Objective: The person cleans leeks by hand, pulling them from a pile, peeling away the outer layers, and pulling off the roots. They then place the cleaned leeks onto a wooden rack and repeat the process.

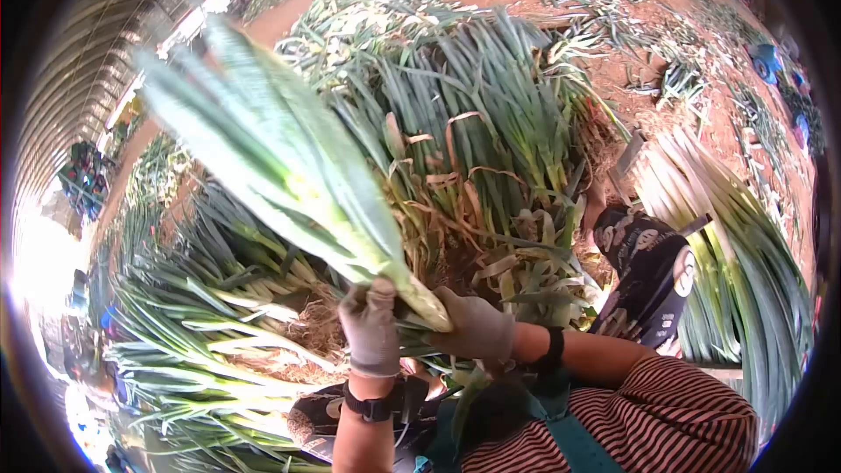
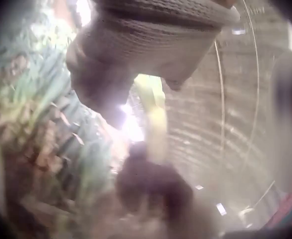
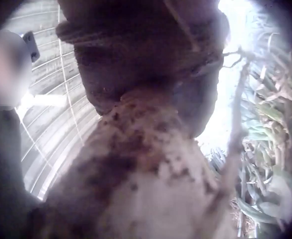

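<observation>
A large leek (image 1: 302, 180) with broad green leaves is held up across the head view, its leaves pointing to the upper left. My left hand (image 1: 370, 326), in a pale knit glove, grips its lower shaft with the thumb across the front. The gloved right hand (image 1: 477, 326) holds the pale root end. In the left wrist view the pale stalk (image 2: 157, 124) runs from the left glove (image 2: 136, 55) down to a blurred dark hand (image 2: 153, 184). A dark, backlit right glove (image 3: 146, 55) fills the top of the right wrist view.
Upright leeks (image 1: 491, 114) stand packed ahead, dry leaves among them. More leeks (image 1: 201, 315) lie at the left. Trimmed, pale-stemmed leeks (image 1: 718, 254) are stacked at the right, beside my bent leg in patterned trousers (image 1: 644, 271). Leaf scraps (image 1: 350, 22) cover the ground behind.
</observation>
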Demonstrator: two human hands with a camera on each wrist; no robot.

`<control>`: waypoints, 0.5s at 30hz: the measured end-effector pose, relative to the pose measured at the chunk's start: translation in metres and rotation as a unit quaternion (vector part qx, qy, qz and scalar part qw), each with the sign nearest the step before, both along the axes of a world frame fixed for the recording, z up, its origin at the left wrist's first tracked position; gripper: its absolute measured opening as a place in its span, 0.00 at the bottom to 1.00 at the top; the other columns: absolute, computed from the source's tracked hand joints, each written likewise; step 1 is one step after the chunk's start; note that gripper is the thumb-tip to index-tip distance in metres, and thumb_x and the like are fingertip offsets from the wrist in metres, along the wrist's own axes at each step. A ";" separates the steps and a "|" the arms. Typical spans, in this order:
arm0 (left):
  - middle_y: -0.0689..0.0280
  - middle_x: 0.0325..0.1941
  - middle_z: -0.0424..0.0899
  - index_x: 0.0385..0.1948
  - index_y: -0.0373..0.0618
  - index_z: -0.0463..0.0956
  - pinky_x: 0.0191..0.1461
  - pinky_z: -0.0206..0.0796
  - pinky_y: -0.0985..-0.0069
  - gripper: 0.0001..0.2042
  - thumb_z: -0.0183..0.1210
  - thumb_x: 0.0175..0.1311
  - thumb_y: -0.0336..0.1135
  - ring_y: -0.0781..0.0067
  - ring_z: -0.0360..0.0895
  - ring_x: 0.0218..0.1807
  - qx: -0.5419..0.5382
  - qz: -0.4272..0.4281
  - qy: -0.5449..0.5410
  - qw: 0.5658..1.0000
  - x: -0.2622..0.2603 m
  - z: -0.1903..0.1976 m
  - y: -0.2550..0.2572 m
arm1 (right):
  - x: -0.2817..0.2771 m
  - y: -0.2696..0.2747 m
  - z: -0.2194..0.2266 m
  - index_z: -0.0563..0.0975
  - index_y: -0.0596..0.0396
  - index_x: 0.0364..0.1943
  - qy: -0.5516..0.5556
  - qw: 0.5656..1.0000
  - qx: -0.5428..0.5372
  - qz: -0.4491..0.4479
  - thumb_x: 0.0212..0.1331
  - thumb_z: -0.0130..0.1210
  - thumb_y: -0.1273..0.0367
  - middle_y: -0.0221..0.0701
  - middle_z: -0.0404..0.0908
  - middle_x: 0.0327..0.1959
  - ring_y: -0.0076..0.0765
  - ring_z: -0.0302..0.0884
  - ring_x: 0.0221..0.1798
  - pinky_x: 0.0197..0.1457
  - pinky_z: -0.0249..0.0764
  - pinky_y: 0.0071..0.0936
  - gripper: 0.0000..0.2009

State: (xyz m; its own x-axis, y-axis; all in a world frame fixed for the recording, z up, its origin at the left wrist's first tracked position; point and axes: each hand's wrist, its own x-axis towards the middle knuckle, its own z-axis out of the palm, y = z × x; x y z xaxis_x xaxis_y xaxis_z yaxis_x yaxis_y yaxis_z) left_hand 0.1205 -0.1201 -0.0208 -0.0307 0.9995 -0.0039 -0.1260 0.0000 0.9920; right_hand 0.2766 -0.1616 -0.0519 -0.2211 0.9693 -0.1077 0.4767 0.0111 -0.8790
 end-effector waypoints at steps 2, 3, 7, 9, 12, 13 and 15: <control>0.74 0.21 0.74 0.27 0.44 0.76 0.26 0.61 0.83 0.12 0.62 0.64 0.42 0.83 0.68 0.22 0.049 0.069 -0.007 0.996 0.008 0.017 0.002 | 0.004 -0.014 -0.014 0.68 0.56 0.52 -0.016 0.997 0.016 -0.067 0.49 0.66 0.55 0.45 0.82 0.33 0.55 0.81 0.39 0.42 0.76 0.44 0.30; 0.73 0.21 0.74 0.28 0.44 0.76 0.26 0.61 0.82 0.11 0.61 0.65 0.41 0.82 0.69 0.21 0.035 0.093 -0.045 0.994 0.012 0.031 0.001 | 0.009 -0.021 -0.018 0.68 0.55 0.51 -0.037 0.995 0.000 -0.092 0.51 0.65 0.53 0.45 0.82 0.32 0.55 0.81 0.38 0.41 0.76 0.45 0.29; 0.69 0.26 0.80 0.37 0.44 0.77 0.26 0.65 0.81 0.15 0.64 0.62 0.46 0.79 0.74 0.24 0.102 0.060 -0.057 0.991 0.009 0.050 -0.010 | 0.023 -0.041 -0.031 0.72 0.55 0.45 0.063 0.987 0.072 -0.131 0.50 0.68 0.56 0.42 0.82 0.32 0.49 0.83 0.33 0.35 0.76 0.37 0.24; 0.67 0.29 0.80 0.39 0.43 0.77 0.27 0.66 0.80 0.13 0.62 0.64 0.43 0.77 0.74 0.25 0.076 0.071 -0.096 0.990 0.019 0.057 -0.024 | 0.030 -0.045 -0.027 0.73 0.58 0.43 0.078 0.986 0.067 -0.127 0.51 0.69 0.62 0.36 0.82 0.30 0.33 0.83 0.29 0.32 0.76 0.28 0.21; 0.66 0.31 0.80 0.40 0.42 0.76 0.30 0.68 0.78 0.09 0.59 0.66 0.38 0.76 0.75 0.28 0.033 0.067 -0.105 0.992 0.023 0.054 -0.030 | 0.027 -0.041 -0.044 0.70 0.59 0.45 0.273 0.957 0.025 -0.099 0.52 0.68 0.72 0.29 0.78 0.35 0.21 0.79 0.33 0.33 0.77 0.21 0.20; 0.66 0.31 0.80 0.40 0.42 0.76 0.31 0.69 0.77 0.08 0.58 0.67 0.36 0.75 0.75 0.28 0.018 0.068 -0.099 0.993 0.020 0.054 -0.033 | 0.028 -0.043 -0.054 0.69 0.58 0.46 0.297 0.950 -0.003 -0.099 0.52 0.67 0.73 0.28 0.77 0.36 0.21 0.79 0.34 0.33 0.77 0.21 0.20; 0.65 0.25 0.78 0.32 0.40 0.74 0.22 0.65 0.83 0.05 0.59 0.63 0.31 0.78 0.74 0.22 0.033 0.080 -0.108 0.990 0.023 0.046 -0.035 | 0.033 -0.046 -0.036 0.68 0.57 0.47 0.339 0.934 -0.063 -0.094 0.52 0.66 0.75 0.28 0.75 0.38 0.21 0.78 0.35 0.35 0.77 0.21 0.20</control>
